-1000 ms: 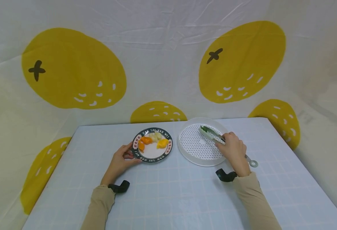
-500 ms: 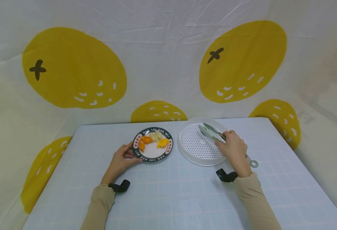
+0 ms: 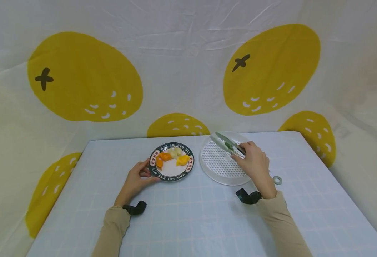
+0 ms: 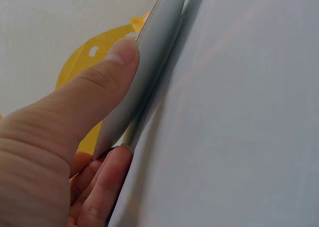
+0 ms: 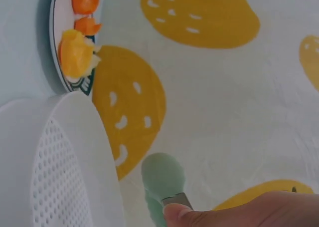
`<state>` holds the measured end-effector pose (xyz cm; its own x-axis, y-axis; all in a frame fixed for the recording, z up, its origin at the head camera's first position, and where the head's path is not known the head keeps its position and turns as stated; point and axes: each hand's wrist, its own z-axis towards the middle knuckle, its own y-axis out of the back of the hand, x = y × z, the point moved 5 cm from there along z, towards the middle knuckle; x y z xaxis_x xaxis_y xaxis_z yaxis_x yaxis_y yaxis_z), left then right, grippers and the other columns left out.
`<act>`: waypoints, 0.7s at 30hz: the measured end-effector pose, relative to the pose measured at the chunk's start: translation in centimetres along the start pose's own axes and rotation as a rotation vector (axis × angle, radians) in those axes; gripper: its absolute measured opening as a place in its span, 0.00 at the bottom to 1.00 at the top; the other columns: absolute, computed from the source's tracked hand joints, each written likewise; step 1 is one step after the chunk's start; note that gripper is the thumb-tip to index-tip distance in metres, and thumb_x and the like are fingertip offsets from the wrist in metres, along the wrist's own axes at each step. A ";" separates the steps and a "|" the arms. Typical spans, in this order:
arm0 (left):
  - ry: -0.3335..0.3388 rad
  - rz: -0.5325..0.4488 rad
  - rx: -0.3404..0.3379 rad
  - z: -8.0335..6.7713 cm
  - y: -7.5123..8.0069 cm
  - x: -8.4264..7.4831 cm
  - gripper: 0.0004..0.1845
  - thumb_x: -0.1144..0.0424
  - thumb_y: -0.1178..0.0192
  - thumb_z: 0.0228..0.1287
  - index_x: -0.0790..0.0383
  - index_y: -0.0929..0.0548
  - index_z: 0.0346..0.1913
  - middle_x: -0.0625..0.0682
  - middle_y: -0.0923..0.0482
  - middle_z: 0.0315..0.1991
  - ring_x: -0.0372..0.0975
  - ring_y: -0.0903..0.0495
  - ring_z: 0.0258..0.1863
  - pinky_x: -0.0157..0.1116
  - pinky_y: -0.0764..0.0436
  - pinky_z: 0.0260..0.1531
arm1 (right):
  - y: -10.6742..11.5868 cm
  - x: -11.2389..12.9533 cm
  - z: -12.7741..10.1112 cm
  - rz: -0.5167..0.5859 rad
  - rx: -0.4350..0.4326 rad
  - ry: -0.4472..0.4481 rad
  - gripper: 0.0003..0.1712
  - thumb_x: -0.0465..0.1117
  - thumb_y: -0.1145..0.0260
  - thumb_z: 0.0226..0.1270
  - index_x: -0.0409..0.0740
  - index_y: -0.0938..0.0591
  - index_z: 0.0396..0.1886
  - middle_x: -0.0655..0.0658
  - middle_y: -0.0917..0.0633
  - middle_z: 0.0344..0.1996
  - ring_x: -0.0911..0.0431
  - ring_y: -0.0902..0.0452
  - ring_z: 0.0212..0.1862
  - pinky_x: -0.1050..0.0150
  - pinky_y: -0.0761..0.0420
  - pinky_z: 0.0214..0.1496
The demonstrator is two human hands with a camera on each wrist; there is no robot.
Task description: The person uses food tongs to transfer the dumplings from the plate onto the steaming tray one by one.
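1. We read white lettering on the dark rim of the one plate [image 3: 170, 177]: "HAO SHI HAO MEI" along the far edge, with red patches of characters at the sides that are too small to make out.
2. On the plate we count roughly four food pieces: two orange pieces [image 3: 162, 159], a pale piece [image 3: 174, 152] and a yellow piece [image 3: 183, 160], crowded toward the far half.
3. Our left hand [image 3: 136, 180] grips the plate's near-left rim; in the left wrist view the thumb [image 4: 84, 105] lies on top of the rim and a finger curls beneath it.
4. Our right hand [image 3: 253, 165] holds one pair of tongs [image 3: 224, 142], fingers wrapped round the arms, the green tips raised over the far-left edge of the strainer tray [image 3: 220, 169]. The tips sit close together with nothing between them.
5. There is one white perforated strainer tray, just right of the plate on the pale blue checked table [image 3: 191, 221].
6. The tongs' ring end [image 3: 277, 180] shows behind the right wrist.
7. Both forearms wear beige sleeves, each with a black wrist mount [image 3: 247, 196].
8. Behind the table hangs a white backdrop with big yellow oranges [image 3: 270, 67].
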<state>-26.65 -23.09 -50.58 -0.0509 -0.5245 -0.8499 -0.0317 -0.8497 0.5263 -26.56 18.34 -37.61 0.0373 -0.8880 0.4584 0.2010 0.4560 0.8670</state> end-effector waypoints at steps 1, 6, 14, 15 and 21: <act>-0.003 -0.002 0.000 0.0 0.0 0.0 0.57 0.41 0.21 0.41 0.55 0.36 0.75 0.51 0.26 0.50 0.43 0.23 0.44 0.34 0.19 0.48 | 0.0 0.3 0.0 0.002 -0.004 0.013 0.28 0.48 0.25 0.58 0.35 0.18 0.53 0.36 0.19 0.46 0.41 0.22 0.39 0.45 0.21 0.38; -0.026 0.005 -0.008 0.1 -0.1 0.2 0.56 0.44 0.20 0.42 0.57 0.35 0.75 0.52 0.26 0.48 0.43 0.23 0.44 0.33 0.19 0.46 | -0.2 1.9 0.4 0.014 -0.003 0.075 0.27 0.48 0.23 0.56 0.37 0.17 0.52 0.40 0.18 0.44 0.44 0.22 0.40 0.48 0.21 0.36; -0.023 0.002 -0.012 0.0 -0.1 0.3 0.57 0.43 0.20 0.41 0.56 0.35 0.75 0.52 0.26 0.47 0.43 0.23 0.44 0.34 0.19 0.46 | -0.8 4.2 1.5 0.010 0.073 0.165 0.27 0.48 0.22 0.56 0.40 0.15 0.53 0.42 0.17 0.43 0.47 0.23 0.41 0.50 0.21 0.38; -0.017 -0.002 -0.011 0.0 -0.1 0.3 0.57 0.43 0.20 0.41 0.56 0.35 0.75 0.52 0.26 0.47 0.43 0.23 0.44 0.34 0.19 0.47 | -0.9 4.5 1.7 0.011 0.090 0.173 0.27 0.48 0.22 0.56 0.40 0.15 0.53 0.42 0.17 0.43 0.47 0.23 0.42 0.50 0.21 0.39; -0.003 -0.010 -0.005 0.1 -0.2 0.2 0.57 0.42 0.20 0.40 0.56 0.35 0.75 0.52 0.26 0.48 0.43 0.22 0.44 0.34 0.19 0.47 | -1.6 5.5 2.2 0.018 0.174 0.242 0.27 0.47 0.23 0.57 0.39 0.15 0.55 0.42 0.17 0.45 0.47 0.22 0.42 0.53 0.21 0.38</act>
<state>-26.75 -23.00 -50.81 -0.0537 -0.5154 -0.8553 -0.0276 -0.8554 0.5172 -28.78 12.83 -36.02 0.2755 -0.8588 0.4319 0.0282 0.4563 0.8894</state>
